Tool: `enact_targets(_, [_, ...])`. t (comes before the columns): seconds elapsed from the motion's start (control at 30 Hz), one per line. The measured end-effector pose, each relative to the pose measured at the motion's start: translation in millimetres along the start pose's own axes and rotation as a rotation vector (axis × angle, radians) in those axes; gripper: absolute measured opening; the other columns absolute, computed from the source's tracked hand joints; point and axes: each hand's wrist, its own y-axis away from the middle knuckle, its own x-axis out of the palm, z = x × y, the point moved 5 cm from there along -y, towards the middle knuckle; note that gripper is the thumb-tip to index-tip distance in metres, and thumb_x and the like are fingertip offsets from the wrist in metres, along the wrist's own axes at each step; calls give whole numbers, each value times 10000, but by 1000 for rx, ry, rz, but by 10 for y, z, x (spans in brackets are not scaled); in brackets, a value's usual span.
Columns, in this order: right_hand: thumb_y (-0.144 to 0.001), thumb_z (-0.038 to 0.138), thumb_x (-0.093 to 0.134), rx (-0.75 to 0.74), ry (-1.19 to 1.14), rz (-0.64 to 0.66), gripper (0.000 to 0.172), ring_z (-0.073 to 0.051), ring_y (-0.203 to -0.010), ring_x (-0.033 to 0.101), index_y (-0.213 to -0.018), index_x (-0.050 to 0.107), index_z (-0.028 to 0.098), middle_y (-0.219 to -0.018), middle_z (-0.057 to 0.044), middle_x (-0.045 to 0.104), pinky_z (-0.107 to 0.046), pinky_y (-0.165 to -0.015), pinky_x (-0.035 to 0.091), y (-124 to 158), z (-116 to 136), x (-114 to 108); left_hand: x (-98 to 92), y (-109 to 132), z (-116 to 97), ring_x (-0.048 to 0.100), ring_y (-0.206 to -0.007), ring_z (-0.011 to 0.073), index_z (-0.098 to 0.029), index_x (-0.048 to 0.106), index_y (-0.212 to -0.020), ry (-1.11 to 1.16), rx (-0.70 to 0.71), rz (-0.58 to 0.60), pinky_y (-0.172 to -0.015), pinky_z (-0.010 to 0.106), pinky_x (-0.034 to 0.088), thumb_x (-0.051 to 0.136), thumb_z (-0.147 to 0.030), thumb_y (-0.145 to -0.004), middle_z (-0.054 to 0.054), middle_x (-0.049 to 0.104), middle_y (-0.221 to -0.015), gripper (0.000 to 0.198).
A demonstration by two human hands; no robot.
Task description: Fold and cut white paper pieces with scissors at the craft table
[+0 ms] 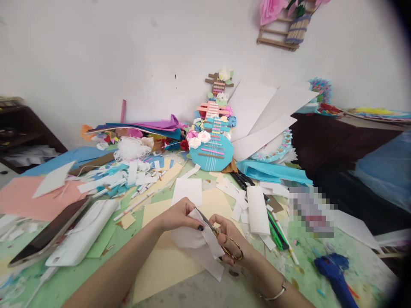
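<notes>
My left hand (183, 216) pinches a piece of thin white paper (192, 239) near its top edge, dark-painted thumb on top. Gold-handled scissors (236, 250) are in my right hand (233, 239), fingers through the loops. Their blades point up and left, lying along the paper close to my left thumb. The paper hangs down between both hands, with a strip of it reaching toward my right fingers. Beneath lie cream paper sheets (163, 265), and a white square of paper (187, 191) sits just beyond my left hand.
A blue glue gun (335, 273) lies at the right, near a green cutter (276, 231) and a white roll (258, 209). To the left are a phone (51, 231) and a white device (83, 233). Paper scraps (125, 175) and a blue paper instrument (212, 149) stand at the back.
</notes>
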Motion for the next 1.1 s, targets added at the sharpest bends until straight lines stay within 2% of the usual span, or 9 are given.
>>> enact_targets(0.23, [-519,647,698,1,60,-44,661,-8,-217,234,-910,379,219,-433,154,404,-127,-201,230,-5,37,-61,9,-10,43,586,-539,127,-116,732,-792,33,-16,15,-506,200,442,744,-307,-617,52,709,-702,259])
enact_targets(0.37, [-650,619,610,-69,184,-240,570,-30,-227,234,-990,349,242,-447,151,403,-151,-227,235,-33,102,-260,-64,-16,54,581,-503,124,-113,703,-679,97,-33,-78,-469,197,435,753,-326,-597,33,679,-623,233])
enact_targets(0.43, [-740,567,538,-134,436,-432,450,-61,-258,306,-993,380,231,-443,126,422,-170,-278,252,-12,185,-430,-107,-19,55,586,-502,128,-113,688,-651,115,-27,-132,-464,197,435,757,-335,-589,29,667,-602,240])
enact_targets(0.53, [-786,348,543,-186,1009,-707,244,-129,-447,496,-971,495,196,-534,37,544,-228,-441,353,56,332,-617,-141,-23,64,586,-503,130,-114,664,-623,131,-17,-179,-456,198,431,753,-346,-592,24,653,-587,250])
enact_targets(0.67, [-787,157,490,-137,1423,-863,238,-214,-789,589,-1009,573,137,-844,-103,644,-293,-670,411,91,386,-709,-140,-33,99,556,-473,114,-111,614,-569,137,-26,-208,-429,185,396,744,-369,-601,8,616,-540,290])
enact_targets(0.77, [-803,127,475,-184,1518,-887,236,-230,-927,561,-1006,594,123,-948,-135,630,-314,-786,413,86,390,-684,-143,-49,137,566,-494,122,-109,611,-605,109,-52,-247,-441,189,396,732,-389,-615,20,633,-571,305])
enact_targets(0.97, [-862,184,452,-450,1496,-919,194,-238,-989,540,-948,620,143,-1000,-135,631,-400,-909,377,168,473,-474,-149,-83,190,559,-483,130,-105,604,-642,21,-97,-306,-428,193,369,696,-446,-643,36,641,-582,353])
enact_targets(1.03, [-861,235,487,-523,1414,-849,203,-238,-1023,531,-1002,608,155,-1043,-131,627,-422,-941,351,188,485,-377,-140,-90,198,565,-494,139,-98,624,-683,-32,-98,-309,-433,200,372,673,-469,-660,47,650,-603,375])
enact_targets(1.1, [-816,316,569,-521,1294,-689,302,-229,-1005,547,-1082,578,173,-1052,-115,631,-392,-904,388,161,447,-286,-125,-95,199,563,-494,143,-96,636,-707,-87,-96,-311,-430,203,368,653,-484,-673,49,652,-607,390])
